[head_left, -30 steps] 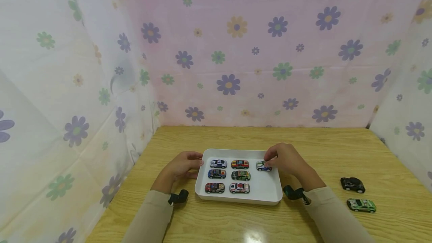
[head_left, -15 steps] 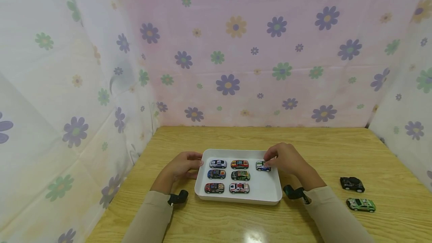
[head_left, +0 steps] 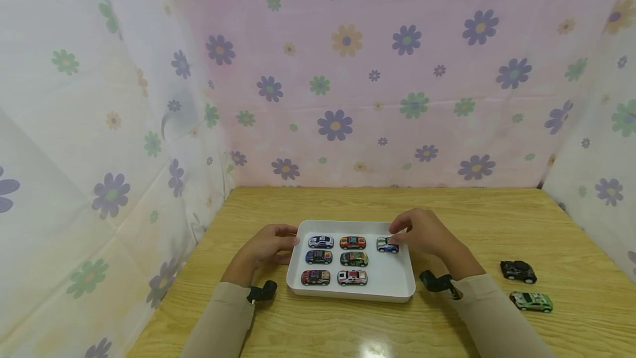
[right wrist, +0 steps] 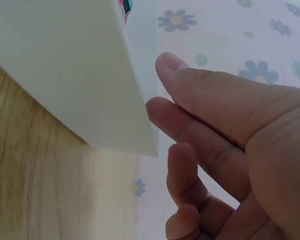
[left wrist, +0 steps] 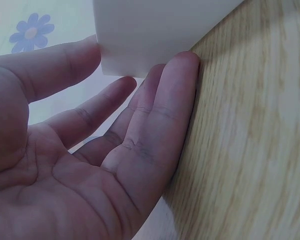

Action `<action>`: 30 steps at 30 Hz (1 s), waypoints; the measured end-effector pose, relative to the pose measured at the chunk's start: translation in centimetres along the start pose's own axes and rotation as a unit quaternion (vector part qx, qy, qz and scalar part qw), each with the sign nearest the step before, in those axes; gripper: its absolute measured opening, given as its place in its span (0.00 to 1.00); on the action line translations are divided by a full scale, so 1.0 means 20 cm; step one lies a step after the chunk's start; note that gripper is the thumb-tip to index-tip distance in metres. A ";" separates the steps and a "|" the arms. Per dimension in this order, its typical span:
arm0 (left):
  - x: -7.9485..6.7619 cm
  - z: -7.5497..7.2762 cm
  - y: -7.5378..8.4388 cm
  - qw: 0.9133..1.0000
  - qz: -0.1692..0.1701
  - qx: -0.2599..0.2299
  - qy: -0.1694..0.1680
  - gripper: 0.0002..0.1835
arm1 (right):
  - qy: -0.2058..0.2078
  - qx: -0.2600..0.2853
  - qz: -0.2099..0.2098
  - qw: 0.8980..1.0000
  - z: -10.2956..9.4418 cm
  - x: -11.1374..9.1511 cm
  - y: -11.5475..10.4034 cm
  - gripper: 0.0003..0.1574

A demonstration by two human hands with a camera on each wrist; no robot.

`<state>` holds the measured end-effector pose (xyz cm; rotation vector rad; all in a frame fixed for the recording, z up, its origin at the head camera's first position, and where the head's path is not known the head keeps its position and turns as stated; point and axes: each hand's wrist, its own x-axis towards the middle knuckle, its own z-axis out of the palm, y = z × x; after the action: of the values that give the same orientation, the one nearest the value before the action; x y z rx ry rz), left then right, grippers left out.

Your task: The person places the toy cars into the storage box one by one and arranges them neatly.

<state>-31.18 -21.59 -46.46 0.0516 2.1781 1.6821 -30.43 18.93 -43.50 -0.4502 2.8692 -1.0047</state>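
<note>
A shallow white tray (head_left: 390, 283) lies on the table with several toy cars in rows inside it. At its far right corner stands a white, blue and green toy car (head_left: 387, 246), partly behind the fingers of my right hand (head_left: 422, 235). In the right wrist view the thumb (right wrist: 205, 92) and forefinger are apart with nothing seen between them, just past the tray wall. My left hand (head_left: 266, 246) steadies the tray's left side. Its extended fingers (left wrist: 165, 110) and thumb touch the tray corner in the left wrist view.
Two more toy cars, a black one (head_left: 518, 271) and a green one (head_left: 531, 301), sit on the wooden table (head_left: 477, 209) to the right of the tray. A flowered cloth (head_left: 367, 98) hangs behind and along both sides.
My right hand has risen slightly from the white, blue and green car, its fingers parting from the roof. That car stays in place. The left hand and tray look unmoved.
</note>
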 end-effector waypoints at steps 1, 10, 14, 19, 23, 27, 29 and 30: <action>0.00 0.00 0.00 1.000 0.000 -0.001 -0.001 0.24 | 0.000 0.001 0.000 1.000 -0.01 0.00 0.00 0.10; 0.00 -0.01 -0.01 1.000 0.000 -0.002 -0.003 0.24 | -0.003 -0.014 -0.019 1.000 -0.07 -0.02 0.02 0.12; 0.00 -0.01 -0.01 1.000 -0.001 0.002 -0.002 0.25 | -0.002 -0.020 -0.025 0.999 -0.10 -0.04 0.04 0.12; 0.00 0.00 -0.01 1.000 -0.003 0.003 -0.003 0.25 | 0.003 -0.018 -0.031 0.999 -0.15 -0.09 0.08 0.16; 0.00 0.01 -0.01 1.000 -0.004 0.003 0.002 0.24 | 0.014 -0.024 -0.035 0.999 -0.19 -0.14 0.13 0.18; 0.00 0.01 -0.01 1.000 -0.004 0.002 0.004 0.24 | 0.016 -0.021 -0.039 0.999 -0.22 -0.18 0.18 0.20; -0.01 0.01 -0.01 1.000 -0.006 0.001 0.005 0.24 | 0.016 -0.020 -0.035 0.999 -0.24 -0.20 0.20 0.20; -0.01 0.01 -0.01 1.000 -0.006 0.000 0.004 0.24 | 0.015 -0.022 -0.036 0.999 -0.25 -0.21 0.22 0.21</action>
<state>-31.00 -21.55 -46.55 0.0317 2.1804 1.6780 -28.32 26.36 -42.38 -0.5491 2.9275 -0.9675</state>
